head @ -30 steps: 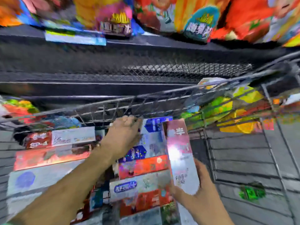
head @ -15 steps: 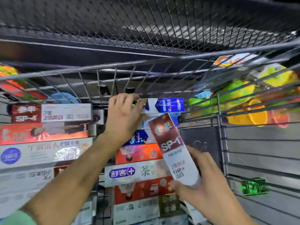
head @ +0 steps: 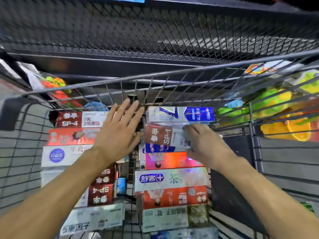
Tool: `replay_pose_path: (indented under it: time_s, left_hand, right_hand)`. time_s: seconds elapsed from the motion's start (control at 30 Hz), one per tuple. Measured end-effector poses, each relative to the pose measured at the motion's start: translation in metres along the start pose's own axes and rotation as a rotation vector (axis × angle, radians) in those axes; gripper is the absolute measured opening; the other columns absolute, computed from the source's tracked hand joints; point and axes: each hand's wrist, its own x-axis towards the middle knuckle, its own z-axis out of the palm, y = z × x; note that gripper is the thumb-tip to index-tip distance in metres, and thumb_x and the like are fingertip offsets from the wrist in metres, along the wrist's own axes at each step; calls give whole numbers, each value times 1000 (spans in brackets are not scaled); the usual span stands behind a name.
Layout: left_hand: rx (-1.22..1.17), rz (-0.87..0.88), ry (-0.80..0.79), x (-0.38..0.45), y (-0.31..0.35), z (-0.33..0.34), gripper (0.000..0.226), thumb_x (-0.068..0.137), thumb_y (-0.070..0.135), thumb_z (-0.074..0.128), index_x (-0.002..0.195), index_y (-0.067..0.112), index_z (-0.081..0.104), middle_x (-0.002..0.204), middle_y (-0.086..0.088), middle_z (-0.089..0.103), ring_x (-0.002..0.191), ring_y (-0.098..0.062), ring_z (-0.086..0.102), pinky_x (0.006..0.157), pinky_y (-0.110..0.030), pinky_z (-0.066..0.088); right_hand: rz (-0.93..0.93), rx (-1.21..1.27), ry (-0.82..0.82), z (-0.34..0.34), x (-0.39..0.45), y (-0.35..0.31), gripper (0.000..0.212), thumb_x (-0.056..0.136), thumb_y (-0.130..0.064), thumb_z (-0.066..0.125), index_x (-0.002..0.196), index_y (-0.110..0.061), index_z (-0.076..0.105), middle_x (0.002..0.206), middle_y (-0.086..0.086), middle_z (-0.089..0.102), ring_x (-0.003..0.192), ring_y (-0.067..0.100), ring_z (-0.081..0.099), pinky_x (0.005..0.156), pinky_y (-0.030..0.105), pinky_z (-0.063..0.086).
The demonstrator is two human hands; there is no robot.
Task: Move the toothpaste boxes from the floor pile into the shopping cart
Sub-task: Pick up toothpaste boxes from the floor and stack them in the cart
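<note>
2 columns of toothpaste boxes fill my shopping cart [head: 110, 84], each box lying flat with its long side across. In the right column I count 8 showing: a blue-and-white box [head: 180, 114] at the far end against the cart's front wire wall, then the red-and-white SP-1 box [head: 161, 136] just nearer, a dark blue box [head: 159, 149] mostly covered by it, an orange box [head: 165, 160], a silver box with a blue logo [head: 170, 178], a red box [head: 174, 197], a grey-and-olive box [head: 174, 218], and 1 more cut off at the bottom edge. In the left column I can tell at least 7, from the red SP-4 box [head: 77, 119] at the far end down to a white box [head: 93, 219] nearest me; my forearm hides part of the middle ones. My left hand [head: 117, 135] is spread flat with all fingers straight, hovering over the gap between the 2 columns and gripping nothing. My right hand [head: 203, 145] rests on the white end of the SP-1 box, fingers curved down over it; blur keeps me from telling whether they actually grip. Beyond the cart's right side hang bright green and yellow toy packs [head: 276, 107].
</note>
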Motion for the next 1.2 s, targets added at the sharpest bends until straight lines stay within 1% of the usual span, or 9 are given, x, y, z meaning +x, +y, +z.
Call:
replay_pose_path:
  time_s: [0.13, 0.27, 0.4, 0.53, 0.63, 0.73, 0.87, 1.03, 1.2]
  left_hand:
    - [-54, -43, -30, 9, 9, 4, 72, 99, 50, 29, 160, 13, 19, 167, -11, 19, 155, -31, 12, 125, -50, 9]
    - [-74, -61, -83, 12, 11, 1, 74, 99, 51, 28, 161, 16, 8, 169, -7, 9, 156, -27, 3, 126, -48, 4]
    - [-42, -48, -141, 8, 8, -4, 73, 101, 50, 27, 161, 17, 2, 169, -3, 2, 156, -24, -4, 126, -47, 1]
    - [3, -52, -236, -11, 4, -20, 73, 104, 50, 27, 161, 20, -8, 169, 0, -9, 155, -21, -14, 126, -47, -3]
    - [35, -50, -220, -35, -5, -51, 72, 105, 51, 25, 161, 19, -5, 169, -1, -8, 155, -23, -11, 126, -46, -3]
    - [-1, -72, -166, -68, -24, -95, 69, 103, 52, 16, 161, 18, 1, 168, 0, -2, 156, -24, -3, 127, -46, 0]
    - [-15, -155, -66, -129, -71, -147, 77, 96, 56, 12, 159, 14, 27, 165, -5, 26, 153, -27, 21, 124, -48, 19]
    - [-21, -388, 87, -255, -150, -209, 78, 92, 57, 25, 151, 10, 45, 155, -8, 44, 144, -31, 41, 115, -50, 36]
    - [-26, -694, 211, -439, -234, -233, 74, 92, 58, 33, 141, 9, 57, 144, -12, 57, 131, -33, 56, 104, -51, 49]
  right_hand:
    - [27, -111, 95, -1, 20, 9, 62, 83, -31, 72, 138, -15, 46, 127, 10, 46, 115, 31, 44, 88, 39, 42]
    - [89, -137, 179, 11, 14, 13, 60, 75, -32, 79, 128, -15, 56, 121, 13, 53, 106, 34, 52, 86, 42, 46]
    - [131, -111, 190, 13, 6, 12, 61, 78, -29, 79, 133, -16, 56, 131, 17, 56, 115, 39, 55, 93, 47, 48]
    - [152, -106, 127, -3, -3, -1, 61, 94, -37, 60, 149, -19, 40, 156, 13, 36, 143, 32, 35, 116, 45, 30]
    - [143, -59, 93, -34, -17, -28, 68, 100, -44, 49, 158, -19, 24, 166, 10, 19, 153, 28, 17, 123, 42, 16]
    - [112, -57, 92, -73, -30, -78, 67, 101, -47, 41, 158, -18, 23, 167, 9, 18, 154, 27, 13, 125, 42, 12]
    - [-20, -156, 210, -118, -38, -165, 81, 90, -59, 21, 150, -10, 44, 157, 15, 40, 149, 34, 30, 122, 52, 24]
    - [-195, -247, 206, -176, -52, -326, 92, 87, -66, 9, 159, -11, 24, 167, 12, 17, 155, 31, 11, 125, 50, 8]
    - [-403, -287, 302, -185, -52, -508, 88, 85, -65, 24, 142, -7, 54, 151, 18, 49, 141, 37, 44, 115, 56, 34]
